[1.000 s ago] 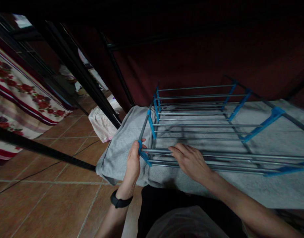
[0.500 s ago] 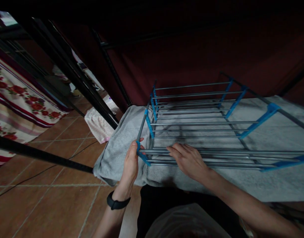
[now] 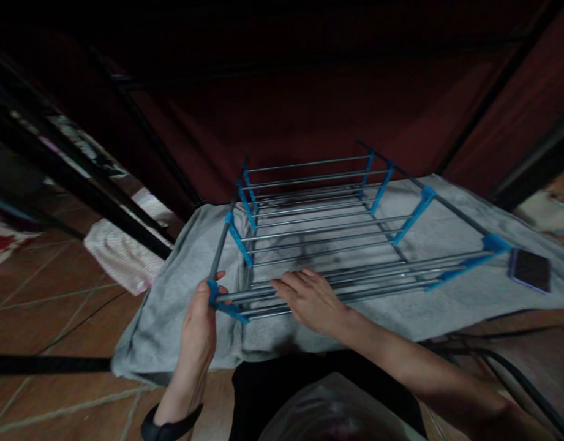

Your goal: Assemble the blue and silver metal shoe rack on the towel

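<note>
A shoe rack (image 3: 327, 234) of grey metal rods with blue plastic connectors lies on a grey blanket (image 3: 171, 294). My left hand (image 3: 199, 318) is closed around the blue connector at the near left corner, its fingertips showing behind the frame. A dark wristband (image 3: 171, 425) circles that wrist. Over the nearest rods, left of their middle, my right hand (image 3: 307, 300) lies with its fingers curled down around them. The rod ends at the near right meet another blue connector (image 3: 495, 244).
A phone (image 3: 530, 269) lies on the blanket at the right. Dark red panels (image 3: 309, 104) stand behind it. On the left are black metal bars (image 3: 111, 214), a pale striped cloth (image 3: 123, 257) and a tiled floor (image 3: 47, 331) with a thin cable. A black tube (image 3: 506, 367) curves at lower right.
The view has turned to the right, so the rack and both hands appear farther left and the phone has come into sight. Both hands keep their places on the rack.
</note>
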Motion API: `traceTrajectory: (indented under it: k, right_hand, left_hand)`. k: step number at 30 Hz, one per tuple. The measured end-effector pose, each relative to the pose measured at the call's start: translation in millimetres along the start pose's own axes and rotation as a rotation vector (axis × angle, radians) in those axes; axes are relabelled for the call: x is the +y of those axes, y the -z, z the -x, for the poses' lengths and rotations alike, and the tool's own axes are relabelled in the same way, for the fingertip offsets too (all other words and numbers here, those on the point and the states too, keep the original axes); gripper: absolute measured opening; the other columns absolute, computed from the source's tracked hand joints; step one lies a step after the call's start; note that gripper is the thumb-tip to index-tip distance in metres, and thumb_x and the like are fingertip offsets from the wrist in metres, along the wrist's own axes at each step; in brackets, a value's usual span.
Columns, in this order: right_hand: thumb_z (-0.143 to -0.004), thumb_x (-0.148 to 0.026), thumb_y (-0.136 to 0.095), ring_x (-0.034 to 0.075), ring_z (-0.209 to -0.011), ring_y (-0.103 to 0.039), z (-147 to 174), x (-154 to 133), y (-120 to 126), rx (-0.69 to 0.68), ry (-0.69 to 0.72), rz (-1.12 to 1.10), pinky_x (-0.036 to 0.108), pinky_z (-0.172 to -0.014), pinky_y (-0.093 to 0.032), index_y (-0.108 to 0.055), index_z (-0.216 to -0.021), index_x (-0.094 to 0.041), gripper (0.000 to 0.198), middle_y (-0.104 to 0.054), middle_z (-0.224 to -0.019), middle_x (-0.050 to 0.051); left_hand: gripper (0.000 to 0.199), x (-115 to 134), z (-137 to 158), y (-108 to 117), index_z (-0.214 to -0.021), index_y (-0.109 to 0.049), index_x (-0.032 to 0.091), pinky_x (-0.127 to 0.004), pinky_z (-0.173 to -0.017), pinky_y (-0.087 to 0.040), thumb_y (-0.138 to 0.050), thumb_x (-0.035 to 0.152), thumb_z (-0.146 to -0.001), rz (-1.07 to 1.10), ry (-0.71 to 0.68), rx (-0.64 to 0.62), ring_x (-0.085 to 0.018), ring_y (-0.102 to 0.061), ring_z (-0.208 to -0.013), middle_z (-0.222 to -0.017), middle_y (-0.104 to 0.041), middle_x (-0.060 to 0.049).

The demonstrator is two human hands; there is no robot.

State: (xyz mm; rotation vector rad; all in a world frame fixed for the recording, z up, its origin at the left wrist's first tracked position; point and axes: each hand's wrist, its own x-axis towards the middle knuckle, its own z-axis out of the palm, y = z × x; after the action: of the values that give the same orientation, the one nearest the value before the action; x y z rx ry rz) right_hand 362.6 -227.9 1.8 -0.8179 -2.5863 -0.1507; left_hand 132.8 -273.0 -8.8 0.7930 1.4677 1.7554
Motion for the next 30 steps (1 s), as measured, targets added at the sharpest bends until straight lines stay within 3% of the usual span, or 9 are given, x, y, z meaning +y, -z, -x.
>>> traceTrajectory:
  k: [6,9,11,14,17,19,24,27,30]
  right_hand:
    - [-0.102,-0.02,-0.039,0.016,-0.098,-0.056,3,3,1,0.034,0.072,0.035,0.032,-0.091,-0.044,-0.053,-0.132,-0.016,0.034,-0.063,-0.119,0.008]
    - [-0.104,-0.023,-0.036,0.015,-0.112,-0.053,20,-4,-9,0.098,0.19,0.008,0.031,-0.097,-0.042,-0.05,-0.138,-0.019,0.037,-0.059,-0.133,0.006]
    - [-0.103,-0.025,-0.038,0.015,-0.112,-0.053,34,-11,-18,0.065,0.212,-0.039,0.029,-0.095,-0.043,-0.053,-0.136,-0.02,0.036,-0.059,-0.135,0.006]
    - [-0.1,-0.021,-0.043,0.017,-0.121,-0.051,46,-18,-27,-0.023,0.109,-0.116,0.032,-0.102,-0.042,-0.052,-0.138,-0.017,0.039,-0.056,-0.141,0.009]
    - [-0.098,-0.016,-0.043,0.02,-0.13,-0.048,38,-15,-31,-0.107,-0.074,-0.16,0.037,-0.109,-0.04,-0.046,-0.144,-0.014,0.046,-0.052,-0.145,0.014]
    - [-0.1,-0.018,-0.041,0.021,-0.128,-0.052,25,-13,-32,-0.164,-0.15,-0.173,0.039,-0.109,-0.04,-0.049,-0.141,-0.013,0.042,-0.052,-0.144,0.017]
    - [-0.1,-0.019,-0.041,0.023,-0.113,-0.064,-5,-13,-37,-0.278,-0.147,-0.193,0.039,-0.101,-0.047,-0.058,-0.13,-0.015,0.034,-0.065,-0.124,0.016]
    - [-0.099,-0.014,-0.039,0.023,-0.097,-0.07,-15,-16,-39,-0.356,-0.135,-0.219,0.036,-0.089,-0.052,-0.065,-0.116,-0.015,0.031,-0.073,-0.104,0.013]
    - [-0.097,-0.009,-0.037,0.022,-0.092,-0.071,-20,-19,-36,-0.354,-0.115,-0.247,0.033,-0.083,-0.054,-0.063,-0.121,-0.018,0.037,-0.074,-0.101,0.011]
  left_hand:
    - [0.023,5,-8,-5,-0.08,-0.068,0.019,-0.025,-0.063,-0.048,-0.069,0.043,-0.08,0.059,0.078,0.054,-0.014,-0.054,-0.073,-0.097,-0.069,-0.001]
    - [0.02,5,-10,-5,-0.084,-0.069,0.022,-0.025,-0.072,-0.049,-0.066,0.042,-0.085,0.079,0.096,0.047,-0.013,-0.055,-0.075,-0.097,-0.069,0.002]
    - [0.021,5,-7,-6,-0.086,-0.07,0.022,-0.025,-0.081,-0.049,-0.065,0.042,-0.086,0.089,0.074,0.046,-0.012,-0.056,-0.078,-0.098,-0.069,0.002]
    - [0.029,4,-1,-8,-0.089,-0.07,0.019,-0.026,-0.083,-0.048,-0.067,0.047,-0.084,0.099,0.012,0.025,-0.014,-0.057,-0.078,-0.091,-0.069,-0.001]
    - [0.053,-1,3,-8,-0.1,-0.069,0.016,-0.029,-0.075,-0.049,-0.058,0.066,-0.084,0.076,-0.014,-0.064,-0.017,-0.059,-0.076,-0.081,-0.067,-0.003]
    - [0.067,-5,3,-7,-0.107,-0.068,0.015,-0.03,-0.075,-0.049,-0.05,0.075,-0.083,0.062,-0.011,-0.097,-0.018,-0.06,-0.079,-0.083,-0.067,-0.005]
    - [0.075,-14,4,-5,-0.104,-0.07,0.014,-0.03,-0.082,-0.048,-0.043,0.08,-0.082,0.026,-0.041,-0.052,-0.022,-0.063,-0.095,-0.093,-0.07,-0.009]
    - [0.081,-17,4,-5,-0.105,-0.069,0.014,-0.032,-0.081,-0.049,-0.035,0.084,-0.083,0.026,-0.04,-0.09,-0.022,-0.065,-0.09,-0.091,-0.07,-0.01]
    - [0.08,-19,5,-6,-0.1,-0.07,0.014,-0.033,-0.077,-0.049,-0.033,0.082,-0.084,0.026,-0.032,-0.093,-0.022,-0.065,-0.085,-0.088,-0.071,-0.01]
